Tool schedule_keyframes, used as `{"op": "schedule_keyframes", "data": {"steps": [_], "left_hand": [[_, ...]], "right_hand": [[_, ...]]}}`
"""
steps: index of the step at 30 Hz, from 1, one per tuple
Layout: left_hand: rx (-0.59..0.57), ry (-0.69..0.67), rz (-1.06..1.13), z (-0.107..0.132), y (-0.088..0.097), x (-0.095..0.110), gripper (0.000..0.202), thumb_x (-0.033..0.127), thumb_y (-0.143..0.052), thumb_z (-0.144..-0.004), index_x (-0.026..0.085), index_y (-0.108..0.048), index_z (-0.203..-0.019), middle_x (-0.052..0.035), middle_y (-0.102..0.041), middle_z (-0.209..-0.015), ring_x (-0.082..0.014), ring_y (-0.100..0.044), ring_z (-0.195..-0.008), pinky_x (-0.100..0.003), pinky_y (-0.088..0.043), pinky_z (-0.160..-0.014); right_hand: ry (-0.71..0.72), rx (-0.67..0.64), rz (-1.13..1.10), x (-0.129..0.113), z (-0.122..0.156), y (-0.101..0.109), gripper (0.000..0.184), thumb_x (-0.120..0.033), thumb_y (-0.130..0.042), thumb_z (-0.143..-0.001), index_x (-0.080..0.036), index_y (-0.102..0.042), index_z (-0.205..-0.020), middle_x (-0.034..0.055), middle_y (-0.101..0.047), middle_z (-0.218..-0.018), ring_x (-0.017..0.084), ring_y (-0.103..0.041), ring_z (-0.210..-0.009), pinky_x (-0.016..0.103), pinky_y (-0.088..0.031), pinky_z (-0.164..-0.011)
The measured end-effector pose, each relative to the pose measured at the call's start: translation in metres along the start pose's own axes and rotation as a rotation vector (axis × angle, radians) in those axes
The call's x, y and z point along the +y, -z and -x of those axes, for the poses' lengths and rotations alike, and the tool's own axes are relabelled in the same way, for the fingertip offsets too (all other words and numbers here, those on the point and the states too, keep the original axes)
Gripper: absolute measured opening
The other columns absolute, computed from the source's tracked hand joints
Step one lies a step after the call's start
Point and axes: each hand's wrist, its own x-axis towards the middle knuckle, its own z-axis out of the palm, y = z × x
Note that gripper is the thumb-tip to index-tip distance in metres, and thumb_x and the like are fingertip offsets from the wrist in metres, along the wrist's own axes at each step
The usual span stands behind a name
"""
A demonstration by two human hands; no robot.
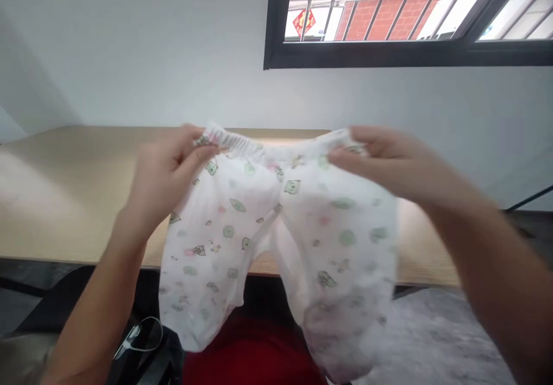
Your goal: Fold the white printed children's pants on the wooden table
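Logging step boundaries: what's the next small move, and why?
Perhaps lower the white printed pants onto the table: the left hand and right hand pinch opposite ends of the waistband, and the legs hang loose.

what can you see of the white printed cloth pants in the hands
The white printed cloth pants look thin, soft and slightly see-through, with scattered green and pink cartoon figures. A gathered, elastic-looking waistband runs along the top; two loose legs hang below. The left hand and right hand pinch the waistband near its two ends. In view, the legs overlap the pale wood-look table's near edge; the one at right is blurred.
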Motion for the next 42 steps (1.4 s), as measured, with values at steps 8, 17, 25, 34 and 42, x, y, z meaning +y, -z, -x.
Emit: {"op": "schedule_keyframes", "data": {"steps": [8, 17, 25, 34, 42], "left_hand": [[-0.561, 0.234, -0.16, -0.009, -0.124, -0.104, 0.023, 0.034, -0.039, -0.087, 0.02, -0.057, -0.081, -0.0019, -0.061, -0.076, -0.0168, -0.054, -0.072, -0.025, -0.035, -0.062], [-0.583, 0.211, -0.235, -0.021, -0.16, -0.126, 0.034, 0.032, -0.033, -0.091, 0.015, -0.049, -0.116, -0.011, -0.055, -0.112, -0.0227, -0.051, -0.102, -0.038, -0.041, -0.085], [-0.879, -0.172, -0.091, 0.037, -0.115, -0.102, 0.038, 0.035, -0.028, -0.092, 0.021, -0.052, -0.118, -0.0018, -0.051, -0.126, -0.0178, -0.045, -0.116, -0.03, -0.035, -0.098], [-1.028, -0.282, -0.052, 0.142, -0.009, -0.038, 0.047, 0.032, -0.028, -0.094, 0.027, -0.018, -0.139, 0.0012, -0.03, -0.142, -0.0183, -0.026, -0.131, -0.037, -0.021, -0.109], [-0.948, -0.159, 0.022, 0.031, -0.138, 0.004, 0.046, 0.036, -0.023, -0.093, 0.011, -0.038, -0.129, -0.0115, -0.037, -0.137, -0.0231, -0.032, -0.127, -0.037, -0.03, -0.103]], "right_hand": [[-0.062, -0.302, 0.299, 0.114, -0.122, -0.105, 0.027, -0.028, -0.043, -0.088, -0.016, -0.038, -0.064, 0.0002, -0.044, -0.061, 0.007, -0.04, -0.045, 0.021, -0.025, -0.042], [-0.075, -0.222, 0.541, 0.147, -0.164, -0.136, 0.025, -0.021, -0.037, -0.09, -0.007, -0.056, -0.086, 0.0168, -0.059, -0.085, 0.023, -0.056, -0.076, 0.028, -0.039, -0.063], [0.645, -0.525, 0.204, 0.08, -0.118, -0.183, 0.044, -0.033, -0.021, -0.096, -0.016, -0.039, -0.132, 0.0065, -0.039, -0.135, 0.019, -0.035, -0.123, 0.035, -0.029, -0.102], [0.49, -0.558, 0.223, 0.087, -0.176, -0.227, 0.045, -0.028, -0.039, -0.091, -0.013, -0.041, -0.133, 0.008, -0.03, -0.14, 0.023, -0.022, -0.13, 0.038, -0.017, -0.109], [0.161, -0.484, -0.454, 0.102, -0.133, -0.135, 0.036, -0.042, -0.04, -0.09, -0.023, -0.061, -0.112, 0.0022, -0.052, -0.123, 0.021, -0.047, -0.114, 0.037, -0.034, -0.1]]}}
